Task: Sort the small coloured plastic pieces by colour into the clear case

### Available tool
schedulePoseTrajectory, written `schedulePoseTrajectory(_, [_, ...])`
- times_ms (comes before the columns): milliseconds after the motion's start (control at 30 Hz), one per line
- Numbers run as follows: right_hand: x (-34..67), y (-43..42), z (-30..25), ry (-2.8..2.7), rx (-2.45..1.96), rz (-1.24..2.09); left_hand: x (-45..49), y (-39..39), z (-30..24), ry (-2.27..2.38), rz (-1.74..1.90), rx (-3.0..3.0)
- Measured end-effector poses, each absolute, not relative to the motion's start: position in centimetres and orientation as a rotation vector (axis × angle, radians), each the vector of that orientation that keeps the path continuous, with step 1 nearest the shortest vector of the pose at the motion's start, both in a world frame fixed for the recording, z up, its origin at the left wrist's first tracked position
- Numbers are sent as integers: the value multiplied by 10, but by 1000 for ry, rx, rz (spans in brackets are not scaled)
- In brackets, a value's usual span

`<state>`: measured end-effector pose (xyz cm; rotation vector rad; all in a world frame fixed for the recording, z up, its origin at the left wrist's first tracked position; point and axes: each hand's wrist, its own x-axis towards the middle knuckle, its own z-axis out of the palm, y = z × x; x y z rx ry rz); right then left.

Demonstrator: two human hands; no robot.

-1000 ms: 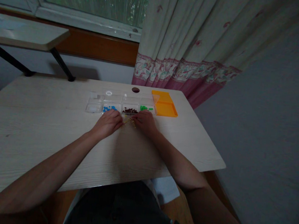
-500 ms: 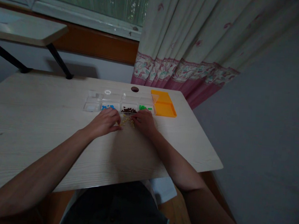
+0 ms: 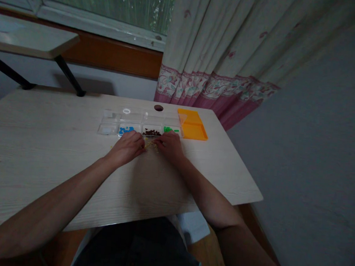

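Observation:
Small yellow pieces lie loose on the table between my two hands, in front of the clear compartment box. My left hand is closed at their left side, fingers bent and tips together; what it pinches is too small to make out. My right hand bends over them from the right, thumb and fingertips pressed together, and whatever they hold is hidden. In the box's near row are blue pieces, dark brown pieces and green pieces, each in their own compartment.
An orange tray lies against the right end of the clear box. Behind it, the pale wooden table has a round cable hole. A raised shelf stands at the back left; a curtain hangs behind the right side.
My left hand's thumb and fingers have come together, closing the gap between them near the yellow pieces. My right hand stays in nearly the same spot. The view has shifted slightly.

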<state>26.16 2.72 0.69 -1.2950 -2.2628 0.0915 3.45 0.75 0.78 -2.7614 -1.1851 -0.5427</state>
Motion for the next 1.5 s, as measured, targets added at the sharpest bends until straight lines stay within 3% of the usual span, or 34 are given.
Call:
schedulePoseTrajectory(367, [260,26,10,-2257,-1347,110,37,6,6,-1226,-597,-2748])
schedulePoseTrajectory(733, [266,30,8,-2178,-1394,39,5,21,10,-1725,-1396,-2370])
schedulePoseTrajectory(967, [265,29,10,-2204,-1365,124,5,20,15,-1493,-1000,-2623])
schedulePoseTrajectory(1200, [256,26,7,-2094,-1140,272,23,5,16,-1348,-929,-2843])
schedulePoseTrajectory(1500, [237,11,8,-1898,-1000,633,36,5,1,-1424,-1380,-2963])
